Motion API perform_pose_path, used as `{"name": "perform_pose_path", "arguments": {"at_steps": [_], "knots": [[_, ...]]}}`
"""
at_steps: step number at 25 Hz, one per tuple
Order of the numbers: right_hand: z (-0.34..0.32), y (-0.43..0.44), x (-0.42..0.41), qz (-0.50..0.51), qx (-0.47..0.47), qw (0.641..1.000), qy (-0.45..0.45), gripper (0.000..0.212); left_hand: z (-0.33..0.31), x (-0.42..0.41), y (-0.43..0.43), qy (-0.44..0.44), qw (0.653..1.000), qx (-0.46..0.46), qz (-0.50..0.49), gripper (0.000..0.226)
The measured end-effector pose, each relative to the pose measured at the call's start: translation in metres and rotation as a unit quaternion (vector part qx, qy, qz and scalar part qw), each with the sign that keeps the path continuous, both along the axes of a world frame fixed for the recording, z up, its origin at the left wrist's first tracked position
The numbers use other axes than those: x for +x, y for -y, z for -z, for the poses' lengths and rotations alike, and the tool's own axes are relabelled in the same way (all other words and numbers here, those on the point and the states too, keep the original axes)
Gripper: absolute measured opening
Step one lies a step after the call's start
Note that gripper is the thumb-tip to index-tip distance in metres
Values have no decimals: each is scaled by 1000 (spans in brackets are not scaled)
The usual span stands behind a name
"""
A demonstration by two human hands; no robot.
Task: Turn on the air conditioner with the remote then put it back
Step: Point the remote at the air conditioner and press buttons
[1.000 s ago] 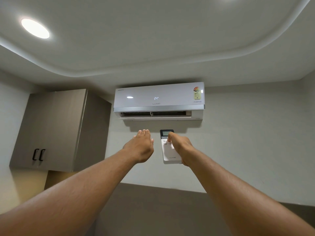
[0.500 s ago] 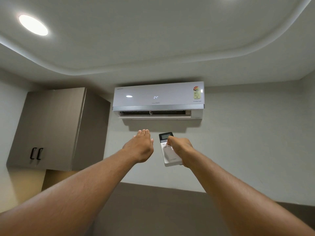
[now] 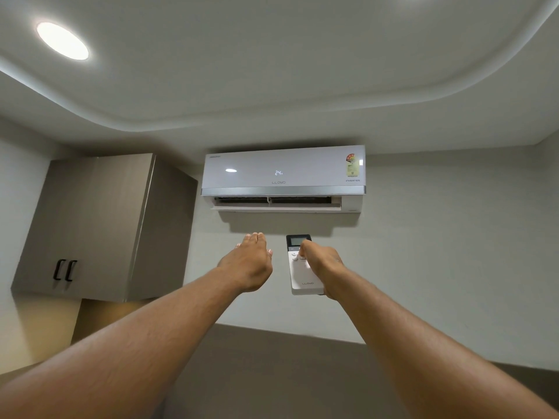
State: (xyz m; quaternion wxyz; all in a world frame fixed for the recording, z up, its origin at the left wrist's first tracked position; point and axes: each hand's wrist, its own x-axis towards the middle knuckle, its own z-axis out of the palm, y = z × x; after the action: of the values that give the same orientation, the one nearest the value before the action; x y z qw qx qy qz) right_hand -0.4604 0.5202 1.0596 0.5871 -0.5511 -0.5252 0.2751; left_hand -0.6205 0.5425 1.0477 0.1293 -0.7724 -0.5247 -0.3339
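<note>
A white air conditioner (image 3: 282, 173) hangs high on the far wall; its front shows "24" lit and its lower flap stands open. My right hand (image 3: 322, 264) holds a white remote (image 3: 302, 275) with a dark screen at its top, pointed up at the unit, with the thumb resting on the upper buttons. My left hand (image 3: 249, 263) is stretched out beside it, palm down, fingers together and straight, holding nothing. The two hands are a small gap apart, both below the unit.
A grey wall cupboard (image 3: 99, 225) with two black handles hangs to the left of the unit. A round ceiling light (image 3: 62, 40) glows at the upper left. The lower wall has a darker band (image 3: 272, 373).
The remote has straightened back up after tilting slightly. Both arms stay raised in about the same place, and the air conditioner's display and flap look the same.
</note>
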Motion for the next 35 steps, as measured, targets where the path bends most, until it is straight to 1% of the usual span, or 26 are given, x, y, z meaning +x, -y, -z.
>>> {"name": "perform_pose_path", "arguments": {"at_steps": [6, 12, 17, 22, 27, 30, 35], "knots": [[-1, -5, -6, -1, 3, 1000, -11, 19, 2, -6, -5, 9, 1000, 2, -1, 59], [0, -8, -5, -4, 11, 1000, -17, 10, 6, -7, -10, 16, 1000, 2, 1, 59], [5, -6, 17, 25, 13, 999, -27, 10, 7, 23, -14, 23, 999, -2, 39, 60], [15, 16, 82, 99, 15, 995, -27, 14, 15, 102, -15, 25, 992, -13, 126, 59], [23, 77, 183, 200, 18, 979, -39, 12, 26, 205, 12, 25, 975, -24, 219, 58], [24, 137, 250, 276, 18, 960, -36, 11, 22, 281, 50, 36, 957, -36, 285, 56], [29, 252, 342, 389, 9, 921, -25, 14, 26, 413, 147, 41, 914, -36, 401, 57]]}}
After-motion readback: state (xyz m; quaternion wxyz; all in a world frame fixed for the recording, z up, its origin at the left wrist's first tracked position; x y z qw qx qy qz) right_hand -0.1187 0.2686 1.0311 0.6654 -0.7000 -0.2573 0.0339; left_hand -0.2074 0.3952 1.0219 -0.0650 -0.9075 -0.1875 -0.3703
